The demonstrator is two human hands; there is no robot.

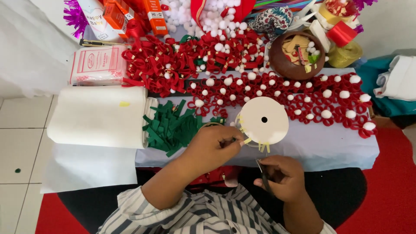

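Where the pale blue table (329, 149) meets the person's lap, a cream tape reel (264, 120) lies flat with short yellowish strips stuck out from under its near edge. The left hand (214, 147) is curled beside it, thumb and forefinger pinched on the end of one yellowish strip (246, 141) just at the reel's rim. Lower and to the right, the right hand (281, 177) is closed around dark scissors (262, 173), held over the lap, apart from the reel; whether the blades are parted I cannot tell. Striped sleeves show at the bottom.

Just left of the reel sits a heap of green felt strips (169, 125), and beyond that a thick roll of white sheet (99, 115). Behind the reel stretches a band of red loops topped with white pompoms (303, 99), with a looser pile of red ribbon pieces (173, 60) farther back. A brown bowl (281, 63) holding scraps stands at the back right, near gold and red ribbon spools (344, 41).
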